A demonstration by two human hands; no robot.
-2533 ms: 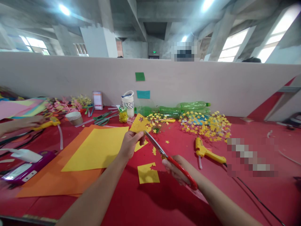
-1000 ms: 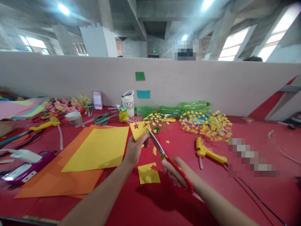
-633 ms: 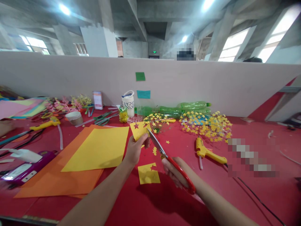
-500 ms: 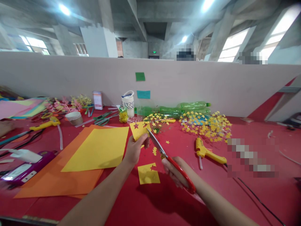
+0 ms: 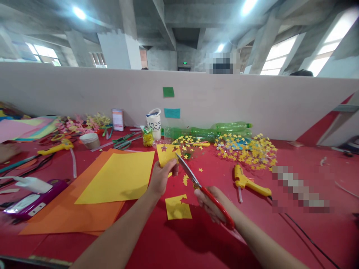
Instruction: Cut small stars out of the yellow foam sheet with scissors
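My left hand [image 5: 162,176] pinches a small yellow paper piece [image 5: 163,158] with star-shaped holes along its top. My right hand [image 5: 210,203] is closed around red-handled scissors [image 5: 209,194], whose tips meet the right edge of that paper. Below, on the table, lies another yellow paper piece [image 5: 178,210] with a star cut-out at its upper edge. Small yellow scraps [image 5: 185,179] and a loose paper star [image 5: 200,170] rest beyond the scissors. To the left, a large yellow sheet [image 5: 117,177] overlaps orange sheets [image 5: 70,215].
A yellow glue gun [image 5: 246,181] with a cord lies at right, another glue gun [image 5: 57,147] at left. Yellow star strings [image 5: 252,149] and green plastic bottles [image 5: 207,132] line the back. A purple power strip [image 5: 36,200] sits at left. Another person's hand [image 5: 8,152] shows at the far left edge.
The whole view has shifted slightly. Both hands keep nearly the same pose, with the scissors still at the paper's right edge.
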